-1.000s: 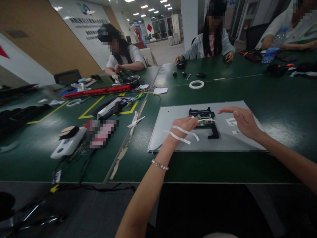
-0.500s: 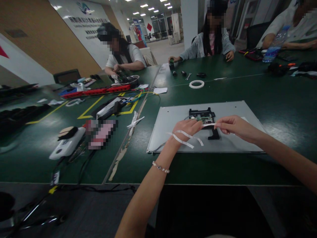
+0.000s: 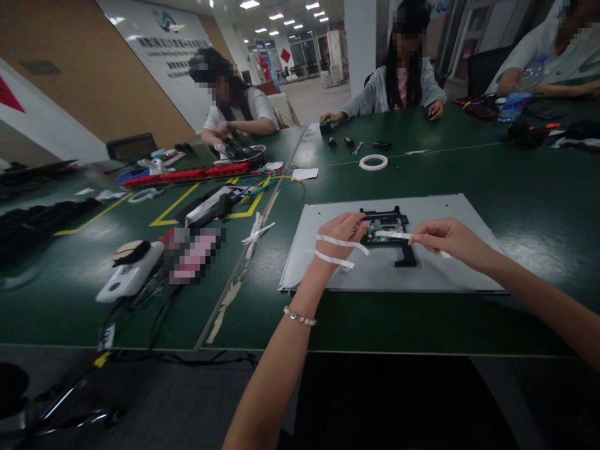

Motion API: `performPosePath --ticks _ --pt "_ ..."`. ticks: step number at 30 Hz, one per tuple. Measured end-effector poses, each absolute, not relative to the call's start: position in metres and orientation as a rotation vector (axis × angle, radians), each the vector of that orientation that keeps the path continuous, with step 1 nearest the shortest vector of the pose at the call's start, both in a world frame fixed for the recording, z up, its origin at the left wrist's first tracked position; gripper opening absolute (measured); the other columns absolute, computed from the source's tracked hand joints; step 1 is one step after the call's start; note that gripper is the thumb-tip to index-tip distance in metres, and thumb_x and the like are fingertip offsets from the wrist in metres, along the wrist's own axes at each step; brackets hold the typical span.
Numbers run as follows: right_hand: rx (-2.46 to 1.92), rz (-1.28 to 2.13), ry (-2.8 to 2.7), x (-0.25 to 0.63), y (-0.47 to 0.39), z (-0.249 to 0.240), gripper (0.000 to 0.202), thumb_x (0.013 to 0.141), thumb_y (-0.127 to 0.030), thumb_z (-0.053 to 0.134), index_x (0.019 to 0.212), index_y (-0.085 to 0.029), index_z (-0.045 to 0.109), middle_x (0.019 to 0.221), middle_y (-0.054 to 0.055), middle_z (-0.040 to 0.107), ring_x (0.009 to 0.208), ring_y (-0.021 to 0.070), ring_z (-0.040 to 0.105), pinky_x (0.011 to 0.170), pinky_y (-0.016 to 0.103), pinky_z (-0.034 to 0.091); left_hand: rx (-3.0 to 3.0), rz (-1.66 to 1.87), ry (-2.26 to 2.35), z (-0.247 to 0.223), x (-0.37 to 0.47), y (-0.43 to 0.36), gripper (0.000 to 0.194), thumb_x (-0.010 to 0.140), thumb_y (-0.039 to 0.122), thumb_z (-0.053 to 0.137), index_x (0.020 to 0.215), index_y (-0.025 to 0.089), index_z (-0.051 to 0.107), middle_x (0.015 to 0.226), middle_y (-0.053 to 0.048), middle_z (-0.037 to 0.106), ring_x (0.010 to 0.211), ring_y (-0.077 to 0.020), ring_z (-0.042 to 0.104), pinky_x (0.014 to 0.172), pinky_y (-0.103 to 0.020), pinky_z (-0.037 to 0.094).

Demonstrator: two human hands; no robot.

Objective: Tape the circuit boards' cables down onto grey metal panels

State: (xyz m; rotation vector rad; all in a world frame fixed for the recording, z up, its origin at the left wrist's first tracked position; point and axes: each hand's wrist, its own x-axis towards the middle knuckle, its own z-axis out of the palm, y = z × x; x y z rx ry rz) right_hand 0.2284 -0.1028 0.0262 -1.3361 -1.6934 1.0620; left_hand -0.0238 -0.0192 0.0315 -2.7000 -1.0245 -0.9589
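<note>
In my right hand (image 3: 440,239), thumb and fingers pinch one end of a short strip of white tape (image 3: 392,235). The strip stretches left over a green circuit board (image 3: 383,225) in a black plastic frame (image 3: 407,255). At the board's left edge is my left hand (image 3: 341,232), its fingers curled in; what they grip, if anything, is hidden. Two more white tape strips (image 3: 334,259) cling to the back of that hand, their ends hanging loose. Frame and board lie on a flat grey panel (image 3: 300,250).
A white tape roll (image 3: 374,162) and a small wrench (image 3: 358,148) lie beyond the panel. Crumpled tape (image 3: 255,232), a white device (image 3: 130,272) and a red power strip (image 3: 187,174) are to the left. Several people sit across the green table.
My left hand has moved left, off the tape's other end and down to the board's edge. The strip now hangs from my right hand alone.
</note>
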Motion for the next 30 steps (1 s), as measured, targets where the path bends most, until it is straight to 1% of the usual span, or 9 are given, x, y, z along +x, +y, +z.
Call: performPosePath --ticks 3,6,9,11,13,19,22,25,30 --pt "-1.366 0.860 -1.848 0.220 -0.106 0.026 0.027 0.086 -0.042 0.055 0.086 -0.019 0.069 0.069 0.000 0.059 0.061 0.0100 0.051 0.057 0.023 0.038 -2.836 -1.110 -0.862 0.028 -0.014 -0.021 0.036 0.097 0.040 0.038 0.106 0.013 0.061 0.094 -0.009 0.068 0.087 -0.0160 0.063 0.076 -0.030 0.050" --pt "-1.323 0.706 -1.997 0.213 -0.110 0.026 0.025 0.088 -0.038 0.053 0.093 -0.021 0.070 0.085 0.001 0.066 0.074 0.0119 0.058 0.063 0.023 0.043 -2.962 -1.023 -0.662 0.022 -0.003 -0.025 0.036 0.094 0.042 0.043 0.107 0.013 0.061 0.099 -0.010 0.067 0.091 -0.0176 0.062 0.081 -0.032 0.050" --pt "-1.293 0.572 -2.084 0.213 -0.110 0.025 0.026 0.090 -0.036 0.050 0.097 -0.022 0.070 0.093 0.001 0.067 0.080 0.0129 0.060 0.065 0.024 0.045 -3.023 -0.790 -0.557 0.016 0.004 -0.028 0.031 0.095 0.038 0.043 0.095 0.015 0.064 0.087 -0.007 0.068 0.082 -0.0163 0.061 0.077 -0.031 0.049" --pt "-1.294 0.510 -2.100 0.215 -0.108 0.023 0.027 0.092 -0.035 0.048 0.101 -0.022 0.070 0.097 0.001 0.067 0.084 0.0133 0.060 0.066 0.024 0.046 -3.008 -0.682 -0.532 0.014 0.006 -0.030 0.033 0.097 0.032 0.038 0.085 0.015 0.064 0.080 -0.006 0.066 0.077 -0.0150 0.060 0.074 -0.029 0.047" --pt "-1.308 0.461 -2.116 0.218 -0.107 0.023 0.028 0.092 -0.033 0.046 0.107 -0.022 0.068 0.101 0.001 0.067 0.087 0.0136 0.060 0.068 0.025 0.047 -2.974 -0.630 -0.523 0.014 0.007 -0.031 0.036 0.098 0.028 0.034 0.081 0.015 0.063 0.077 -0.006 0.065 0.075 -0.0144 0.059 0.072 -0.028 0.046" --pt "-1.333 0.361 -2.218 0.221 -0.106 0.020 0.033 0.095 -0.029 0.041 0.118 -0.021 0.063 0.093 0.001 0.066 0.082 0.0135 0.060 0.073 0.028 0.046 -2.886 -0.628 -0.572 0.016 0.003 -0.033 0.036 0.098 0.028 0.035 0.084 0.014 0.065 0.076 -0.006 0.065 0.074 -0.0147 0.059 0.069 -0.028 0.046" --pt "-1.324 0.308 -2.243 0.223 -0.105 0.017 0.034 0.095 -0.029 0.039 0.120 -0.020 0.061 0.094 0.002 0.066 0.083 0.0139 0.060 0.076 0.029 0.045 -2.860 -0.639 -0.643 0.016 0.002 -0.034 0.032 0.097 0.028 0.037 0.096 0.014 0.066 0.080 -0.006 0.066 0.076 -0.0153 0.061 0.067 -0.027 0.047" --pt "-1.314 0.247 -2.256 0.226 -0.103 0.013 0.035 0.096 -0.028 0.037 0.121 -0.018 0.060 0.096 0.004 0.065 0.085 0.0145 0.059 0.076 0.029 0.045 -2.843 -0.605 -0.694 0.018 0.001 -0.034 0.030 0.097 0.026 0.037 0.109 0.015 0.063 0.081 -0.006 0.067 0.075 -0.0156 0.062 0.065 -0.027 0.047" --pt "-1.297 0.172 -2.295 0.229 -0.102 0.010 0.037 0.097 -0.028 0.035 0.124 -0.017 0.058 0.097 0.005 0.065 0.086 0.0151 0.060 0.076 0.030 0.046 -2.790 -0.544 -0.750 0.018 -0.001 -0.031 0.029 0.097 0.028 0.038 0.108 0.017 0.062 0.078 -0.005 0.067 0.072 -0.0158 0.063 0.061 -0.026 0.046"
